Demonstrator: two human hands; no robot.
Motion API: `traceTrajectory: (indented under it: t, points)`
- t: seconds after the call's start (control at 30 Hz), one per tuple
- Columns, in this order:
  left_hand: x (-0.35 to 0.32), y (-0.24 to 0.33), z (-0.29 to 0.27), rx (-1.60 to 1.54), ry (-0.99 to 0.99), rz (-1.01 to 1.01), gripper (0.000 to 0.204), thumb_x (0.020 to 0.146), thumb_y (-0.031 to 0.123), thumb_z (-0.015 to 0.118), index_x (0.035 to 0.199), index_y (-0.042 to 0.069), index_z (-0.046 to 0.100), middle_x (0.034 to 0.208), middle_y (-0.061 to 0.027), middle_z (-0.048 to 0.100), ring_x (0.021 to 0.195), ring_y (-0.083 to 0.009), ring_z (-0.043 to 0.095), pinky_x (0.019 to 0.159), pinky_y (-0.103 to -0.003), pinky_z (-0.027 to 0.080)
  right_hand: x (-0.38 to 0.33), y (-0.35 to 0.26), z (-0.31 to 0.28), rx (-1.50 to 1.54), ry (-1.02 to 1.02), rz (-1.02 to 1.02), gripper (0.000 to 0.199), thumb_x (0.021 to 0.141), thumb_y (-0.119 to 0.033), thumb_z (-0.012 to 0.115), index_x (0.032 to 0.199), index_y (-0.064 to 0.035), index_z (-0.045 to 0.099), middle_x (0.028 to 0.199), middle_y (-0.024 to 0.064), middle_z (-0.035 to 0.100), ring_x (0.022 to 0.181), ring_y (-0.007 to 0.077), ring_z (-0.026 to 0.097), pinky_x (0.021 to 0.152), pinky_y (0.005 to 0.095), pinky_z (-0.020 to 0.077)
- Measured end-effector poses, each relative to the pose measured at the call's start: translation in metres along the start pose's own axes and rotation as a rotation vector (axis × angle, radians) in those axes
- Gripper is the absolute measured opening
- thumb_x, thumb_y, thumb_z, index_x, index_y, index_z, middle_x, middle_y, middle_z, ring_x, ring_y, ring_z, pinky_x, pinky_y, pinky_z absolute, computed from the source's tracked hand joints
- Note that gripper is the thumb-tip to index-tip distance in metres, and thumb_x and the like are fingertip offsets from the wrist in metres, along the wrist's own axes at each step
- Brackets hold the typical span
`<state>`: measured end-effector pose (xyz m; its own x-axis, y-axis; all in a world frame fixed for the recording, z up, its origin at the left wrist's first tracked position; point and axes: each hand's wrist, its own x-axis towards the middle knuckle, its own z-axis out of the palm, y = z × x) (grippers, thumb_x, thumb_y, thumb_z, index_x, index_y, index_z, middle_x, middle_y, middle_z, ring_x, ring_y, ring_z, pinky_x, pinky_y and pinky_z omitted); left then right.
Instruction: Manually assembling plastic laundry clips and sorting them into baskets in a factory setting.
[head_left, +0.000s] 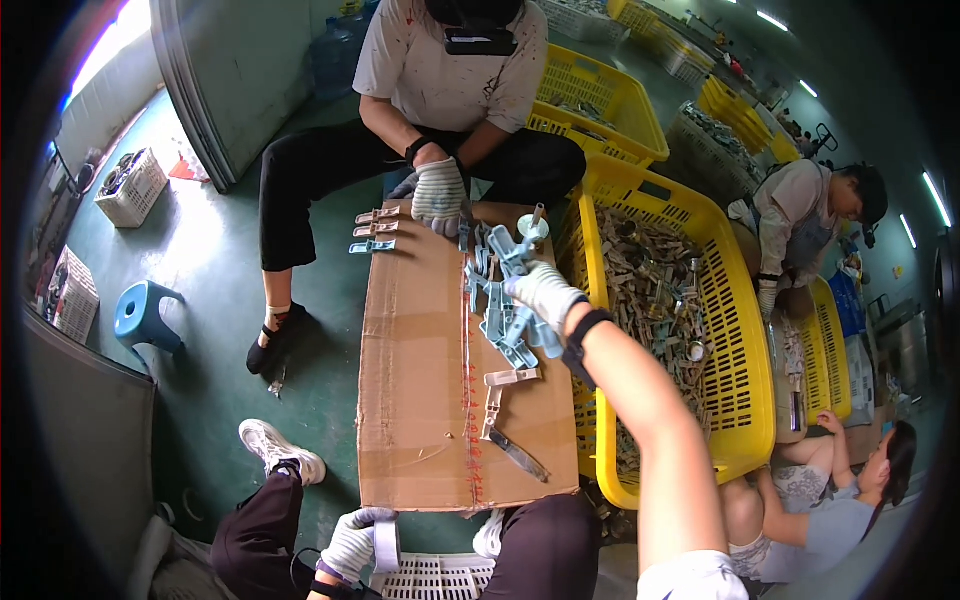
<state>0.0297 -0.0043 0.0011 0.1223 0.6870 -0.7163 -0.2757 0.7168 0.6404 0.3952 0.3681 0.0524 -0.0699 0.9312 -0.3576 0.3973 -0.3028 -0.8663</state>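
Observation:
My right hand [545,295], in a striped white work glove, is over the right side of a cardboard sheet [412,380], its fingers closed on a light-blue plastic clip [510,248]. Beneath and beside it lies a loose pile of similar blue clips [508,345]. Down by the near left edge of the cardboard, my gloved left hand [350,545] grips a pale lilac curved piece [386,545], whose kind I cannot make out. Two beige clips [512,377] and a dark-bladed knife [520,457] rest nearer to me on the cardboard.
Across the cardboard sits a co-worker with a gloved hand [440,195] at its far edge. Three clips [374,231] line its left edge. A yellow crate [735,350] heaped with clip parts stands right. A blue stool [148,315] is left; other people work at the right.

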Motion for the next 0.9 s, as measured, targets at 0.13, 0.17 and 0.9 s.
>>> traceTrajectory:
  t: [0.13,0.17,0.9]
  points:
    - [-0.007,0.001,-0.003,0.050,0.029,0.028,0.016,0.083,-0.002,0.069,0.097,0.003,0.071,0.084,-0.0014,0.069,0.071,-0.0085,0.062,0.064,-0.024,0.052,0.013,-0.019,0.037,0.039,0.051,-0.092,0.071,0.074,-0.012,0.080,0.133,0.0034,0.043,0.108,0.0156,0.062,0.095,0.0217,0.059,0.083,0.0339,0.0489]
    - [-0.006,-0.004,-0.008,0.039,0.039,0.029,0.015,0.083,-0.002,0.069,0.097,0.003,0.071,0.084,-0.0021,0.069,0.071,-0.0094,0.063,0.064,-0.025,0.052,-0.002,-0.035,0.034,0.061,0.049,-0.011,0.091,0.073,-0.017,0.083,0.143,0.0066,0.028,0.122,0.0203,0.057,0.107,0.0247,0.057,0.094,0.0352,0.0452]
    - [0.001,0.002,0.011,0.162,0.180,0.025,0.016,0.077,-0.008,0.068,0.085,0.006,0.070,0.092,-0.0123,0.070,0.081,-0.0212,0.068,0.074,-0.034,0.059,-0.181,0.363,-0.175,-0.563,0.048,1.075,0.139,0.059,-0.076,0.071,0.151,-0.0188,-0.016,0.156,0.0223,-0.012,0.145,0.0411,0.000,0.117,0.0512,0.0191]
